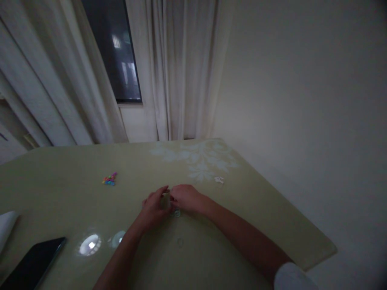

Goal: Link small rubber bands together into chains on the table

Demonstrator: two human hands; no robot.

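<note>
Near the middle of the table, my left hand point(155, 207) is curled around a small pale cup-like object point(166, 199) that stands between my two hands. My right hand point(186, 198) meets it from the right, its fingers pinched together at the object's side; what they hold, if anything, is too small to make out. Just below my fingertips lies a small pale ring point(177, 213), and another faint ring point(180, 242) rests nearer to me on the tabletop.
A cluster of small colourful pieces point(109, 179) lies on the table point(90, 205) at the back left. Small white pieces point(219, 179) sit right of my hands. A dark tablet-like device point(34, 262) and a white object point(6, 227) occupy the left front.
</note>
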